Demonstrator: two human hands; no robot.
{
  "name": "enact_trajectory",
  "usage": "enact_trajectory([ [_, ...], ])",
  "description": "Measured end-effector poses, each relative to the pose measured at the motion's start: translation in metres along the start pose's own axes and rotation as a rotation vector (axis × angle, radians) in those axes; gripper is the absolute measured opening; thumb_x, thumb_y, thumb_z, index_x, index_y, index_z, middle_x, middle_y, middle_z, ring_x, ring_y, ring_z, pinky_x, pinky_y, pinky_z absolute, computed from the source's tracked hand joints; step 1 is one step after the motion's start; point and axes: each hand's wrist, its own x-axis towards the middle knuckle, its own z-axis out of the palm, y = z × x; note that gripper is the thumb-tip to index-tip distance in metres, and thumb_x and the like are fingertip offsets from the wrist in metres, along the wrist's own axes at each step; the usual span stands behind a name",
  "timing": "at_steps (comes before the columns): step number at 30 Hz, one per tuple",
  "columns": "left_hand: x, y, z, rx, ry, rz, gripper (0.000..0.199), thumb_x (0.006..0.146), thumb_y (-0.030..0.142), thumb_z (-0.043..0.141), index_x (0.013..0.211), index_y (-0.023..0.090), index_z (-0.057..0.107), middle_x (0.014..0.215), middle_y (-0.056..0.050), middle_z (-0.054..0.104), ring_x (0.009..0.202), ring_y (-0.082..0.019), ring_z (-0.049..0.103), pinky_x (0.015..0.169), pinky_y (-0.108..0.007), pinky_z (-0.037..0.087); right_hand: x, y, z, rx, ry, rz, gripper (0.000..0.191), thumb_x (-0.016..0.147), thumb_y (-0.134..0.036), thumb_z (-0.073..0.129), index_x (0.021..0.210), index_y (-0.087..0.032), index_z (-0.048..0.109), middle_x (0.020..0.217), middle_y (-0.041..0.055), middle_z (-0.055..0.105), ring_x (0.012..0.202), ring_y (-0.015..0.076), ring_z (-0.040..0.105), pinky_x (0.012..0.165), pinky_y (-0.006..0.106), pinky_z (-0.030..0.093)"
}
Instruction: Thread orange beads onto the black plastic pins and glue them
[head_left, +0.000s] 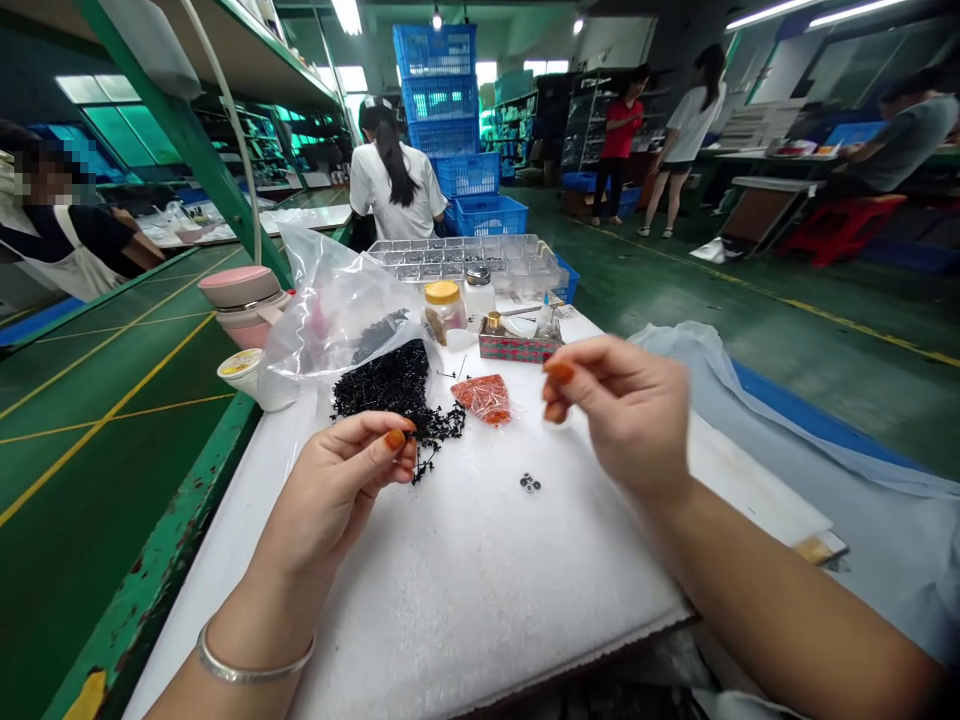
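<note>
My left hand (352, 465) is closed in a pinch beside a heap of small black stemmed parts (390, 385) that spills from a clear plastic bag (337, 300). What its fingertips hold is too small to name. Raised over the right part of the white work surface (480, 580), my right hand (619, 400) is also pinched, and anything between its fingers is hidden. A small clear bag of orange pieces (484, 398) lies between the hands. Several small dark round parts (530, 483) rest on the surface nearer to me.
Behind the bags stand a yellow-lidded jar (444, 310), a patterned box with small bottles (517, 345) and a clear compartment tray (465, 260). A pink container (244, 305) and a white cup (247, 375) are at left. Several people are farther back, near stacked blue crates (439, 100).
</note>
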Motion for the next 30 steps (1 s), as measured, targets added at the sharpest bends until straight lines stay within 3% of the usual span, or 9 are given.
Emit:
enact_trajectory([
  [1, 0.000, 0.001, -0.001, -0.007, 0.005, 0.010, 0.021, 0.064, 0.025, 0.086, 0.079, 0.016, 0.075, 0.065, -0.002, 0.070, 0.054, -0.008, 0.063, 0.051, -0.011, 0.051, 0.004, -0.005, -0.008, -0.057, 0.028, -0.022, 0.012, 0.083, -0.032, 0.070, 0.080, -0.020, 0.067, 0.063, -0.0011, 0.064, 0.053, 0.0108, 0.059, 0.049, 0.024, 0.049],
  [2, 0.000, 0.002, -0.001, -0.007, 0.008, 0.016, 0.020, 0.064, 0.025, 0.086, 0.079, 0.016, 0.075, 0.065, -0.002, 0.070, 0.055, -0.007, 0.063, 0.051, -0.011, 0.051, 0.007, -0.009, -0.015, -0.146, -0.025, 0.011, 0.014, 0.082, -0.033, 0.070, 0.080, -0.020, 0.068, 0.063, -0.0007, 0.064, 0.053, 0.0114, 0.059, 0.050, 0.025, 0.049],
  [6, -0.002, 0.002, -0.001, 0.022, 0.001, 0.009, 0.019, 0.067, 0.025, 0.084, 0.080, 0.017, 0.073, 0.068, -0.002, 0.072, 0.059, -0.010, 0.067, 0.054, -0.014, 0.054, 0.016, -0.008, -0.032, -0.581, -0.693, 0.227, 0.010, 0.081, -0.025, 0.066, 0.074, -0.020, 0.071, 0.062, -0.0010, 0.066, 0.055, 0.0118, 0.060, 0.053, 0.024, 0.044],
  [7, -0.003, 0.002, -0.001, 0.033, -0.002, 0.000, 0.019, 0.068, 0.025, 0.084, 0.081, 0.017, 0.073, 0.070, -0.003, 0.073, 0.061, -0.011, 0.068, 0.053, -0.014, 0.054, 0.016, -0.006, -0.032, -0.692, -0.809, 0.228, 0.012, 0.080, -0.019, 0.063, 0.072, -0.020, 0.071, 0.061, -0.0016, 0.066, 0.056, 0.0113, 0.059, 0.054, 0.024, 0.042],
  [9, -0.004, 0.001, 0.001, 0.055, -0.019, -0.027, 0.018, 0.068, 0.024, 0.083, 0.080, 0.016, 0.072, 0.071, -0.004, 0.074, 0.064, -0.013, 0.070, 0.052, -0.014, 0.053, 0.013, 0.000, -0.030, -0.872, -0.926, 0.193, 0.019, 0.076, -0.009, 0.057, 0.069, -0.020, 0.071, 0.060, -0.0023, 0.065, 0.057, 0.0102, 0.057, 0.055, 0.023, 0.037],
  [18, -0.002, 0.000, 0.004, 0.003, -0.109, -0.120, 0.018, 0.066, 0.016, 0.083, 0.080, 0.014, 0.073, 0.070, -0.004, 0.075, 0.064, -0.012, 0.070, 0.050, -0.012, 0.051, -0.003, 0.007, -0.011, -1.254, -1.004, 0.234, 0.018, 0.069, -0.009, 0.058, 0.069, -0.021, 0.071, 0.068, 0.0023, 0.068, 0.063, 0.0147, 0.055, 0.055, 0.026, 0.030],
  [25, -0.003, -0.001, 0.003, -0.008, -0.128, -0.120, 0.017, 0.068, 0.018, 0.082, 0.081, 0.014, 0.071, 0.074, -0.005, 0.075, 0.065, -0.012, 0.069, 0.054, -0.015, 0.050, -0.003, 0.017, -0.011, -1.258, -0.962, 0.281, 0.018, 0.070, -0.012, 0.058, 0.068, -0.022, 0.072, 0.070, 0.0039, 0.068, 0.064, 0.0159, 0.058, 0.055, 0.026, 0.029],
  [30, -0.002, -0.004, 0.002, 0.056, -0.107, -0.075, 0.016, 0.068, 0.022, 0.081, 0.078, 0.014, 0.071, 0.074, -0.004, 0.071, 0.067, -0.011, 0.064, 0.060, -0.020, 0.050, -0.004, 0.022, -0.015, -1.293, -0.939, 0.235, 0.021, 0.073, -0.012, 0.053, 0.068, -0.022, 0.070, 0.069, 0.0037, 0.069, 0.062, 0.0165, 0.057, 0.053, 0.027, 0.029],
])
